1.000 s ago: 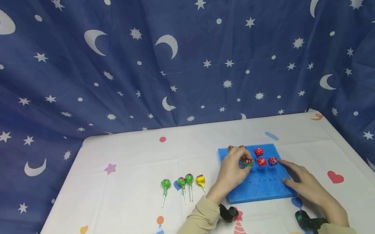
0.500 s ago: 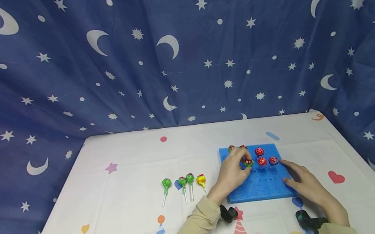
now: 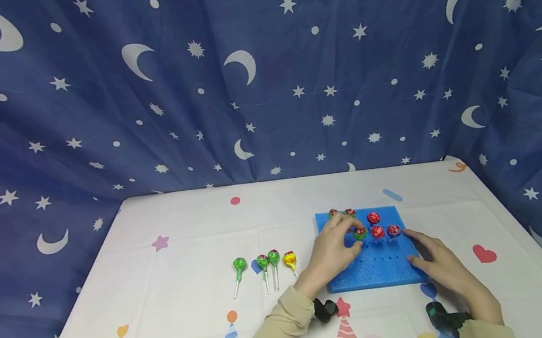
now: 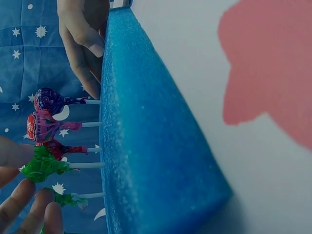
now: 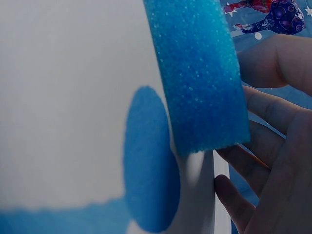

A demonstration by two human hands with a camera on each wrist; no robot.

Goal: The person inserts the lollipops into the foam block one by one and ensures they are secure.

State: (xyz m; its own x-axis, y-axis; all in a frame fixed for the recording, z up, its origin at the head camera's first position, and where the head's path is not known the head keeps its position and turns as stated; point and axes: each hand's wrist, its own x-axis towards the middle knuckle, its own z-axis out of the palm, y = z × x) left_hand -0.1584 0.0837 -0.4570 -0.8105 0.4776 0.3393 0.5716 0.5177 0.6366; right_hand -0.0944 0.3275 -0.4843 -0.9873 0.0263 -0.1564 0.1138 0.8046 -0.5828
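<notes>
My left hand (image 3: 332,249) pinches the head of a green-wrapped lollipop (image 4: 43,165) between thumb and fingers. Its white stick stands in the top of a blue foam block (image 3: 374,275). Beside it stand red-wrapped lollipops (image 3: 377,232) and a purple-wrapped lollipop (image 4: 48,101), sticks down in the foam. Behind the left hand, more lollipops (image 3: 350,213) show at the block's far left, partly covered by the fingers. My right hand (image 3: 443,266) rests along the block's right edge, fingers extended, thumb at the side; in the right wrist view the fingers lie against the foam.
Left of the block lie several loose lollipops: green-wrapped lollipops (image 3: 239,264) and a yellow-wrapped lollipop (image 3: 290,259). Rows of small holes (image 3: 383,259) mark the foam's front part. A white printed cloth (image 3: 190,294) covers the table, and a blue star-and-moon curtain (image 3: 263,107) hangs behind.
The left hand has drawn back very slightly from the lollipop's head, leaving more of it showing. The right hand and the block keep their places.
</notes>
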